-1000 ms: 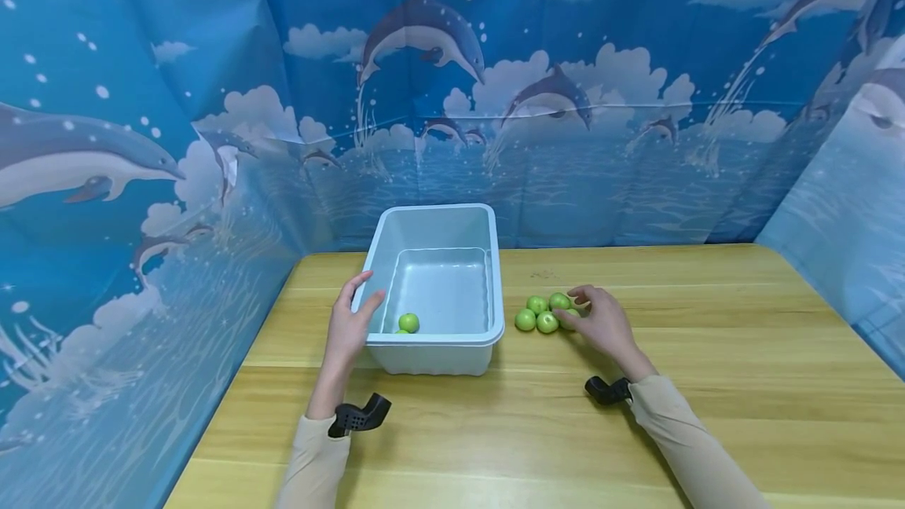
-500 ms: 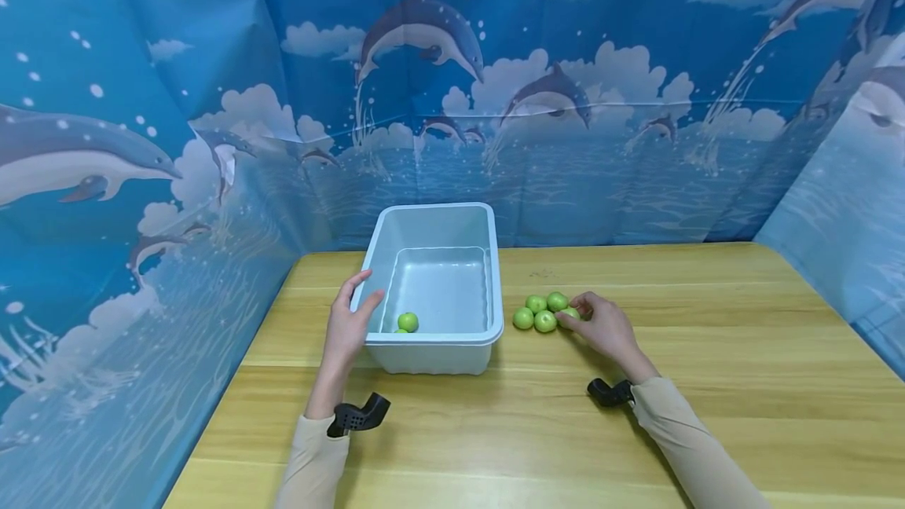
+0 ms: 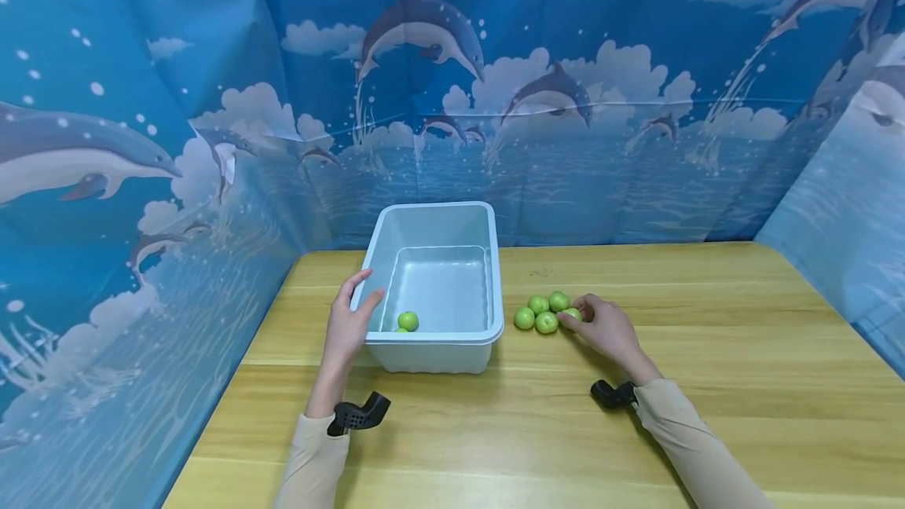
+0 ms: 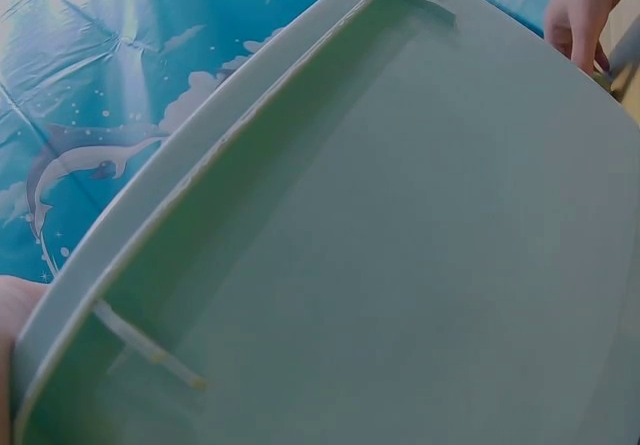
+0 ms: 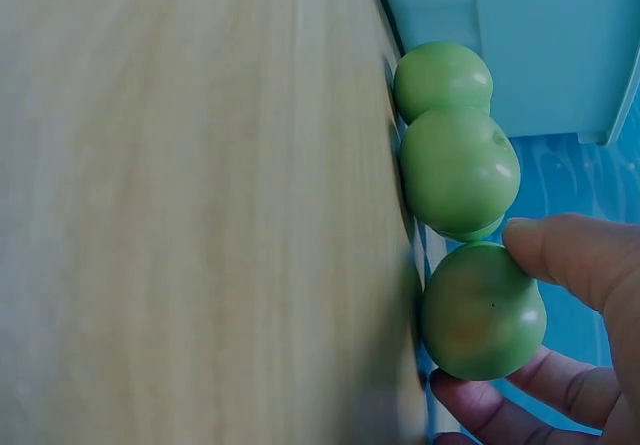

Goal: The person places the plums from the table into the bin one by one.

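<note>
A pale blue plastic bin [image 3: 438, 339] stands on the table with two small round green fruits [image 3: 408, 321] at its near left inside. My left hand [image 3: 348, 327] holds its left rim, thumb inside the wall and fingers outside. In the left wrist view, part of that hand shows at the lower left against the rim. Right of the bin, several matching green fruits [image 3: 546, 322] lie clustered. My right hand [image 3: 608, 330] pinches the rightmost green fruit [image 5: 483, 313] between thumb and fingers, low beside the others. A faint brownish blush marks its skin.
The wooden table [image 3: 452, 430] reaches back to a blue dolphin-print curtain [image 3: 551, 179], which also hangs along the left and right sides. The bin's right wall stands between the left hand and the fruit cluster. A black wrist camera [image 3: 360, 415] sits on each wrist.
My right thumb and fingers have closed around the rightmost fruit, the hand drawing slightly right and nearer. The left hand keeps its place on the bin, which has stayed put.
</note>
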Action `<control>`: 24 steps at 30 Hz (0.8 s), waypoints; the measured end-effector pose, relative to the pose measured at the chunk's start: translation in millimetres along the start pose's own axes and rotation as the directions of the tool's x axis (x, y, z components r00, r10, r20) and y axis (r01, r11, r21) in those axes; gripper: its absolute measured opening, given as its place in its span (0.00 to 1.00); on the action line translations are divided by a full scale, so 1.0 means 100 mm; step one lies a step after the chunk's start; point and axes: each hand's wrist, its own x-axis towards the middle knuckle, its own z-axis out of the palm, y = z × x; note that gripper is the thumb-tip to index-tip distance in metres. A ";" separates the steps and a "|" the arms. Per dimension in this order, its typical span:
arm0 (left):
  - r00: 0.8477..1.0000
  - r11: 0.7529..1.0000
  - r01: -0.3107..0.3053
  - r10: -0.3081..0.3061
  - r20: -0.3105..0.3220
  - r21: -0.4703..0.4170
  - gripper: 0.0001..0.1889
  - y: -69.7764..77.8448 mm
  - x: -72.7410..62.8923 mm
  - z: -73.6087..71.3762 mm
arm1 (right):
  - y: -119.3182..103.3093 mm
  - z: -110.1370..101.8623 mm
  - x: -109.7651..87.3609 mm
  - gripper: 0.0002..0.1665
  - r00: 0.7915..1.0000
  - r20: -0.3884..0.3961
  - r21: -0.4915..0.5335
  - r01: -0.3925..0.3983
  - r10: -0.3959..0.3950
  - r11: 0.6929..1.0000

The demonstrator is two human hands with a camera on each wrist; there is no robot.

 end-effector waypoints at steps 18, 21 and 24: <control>1.000 1.000 0.006 -0.006 0.004 -0.012 0.26 0.02 -0.01 0.01 | 0.02 -0.01 -0.02 0.27 1.000 -0.010 -0.007 0.002 -0.002 1.000; 1.000 1.000 0.003 -0.003 0.008 -0.017 0.26 0.02 -0.01 0.01 | 0.01 -0.02 -0.03 0.26 1.000 -0.009 -0.006 0.006 -0.006 1.000; 1.000 1.000 0.000 0.000 0.009 -0.014 0.26 0.02 -0.01 0.01 | 0.00 -0.03 -0.03 0.27 1.000 -0.005 -0.002 0.009 -0.009 1.000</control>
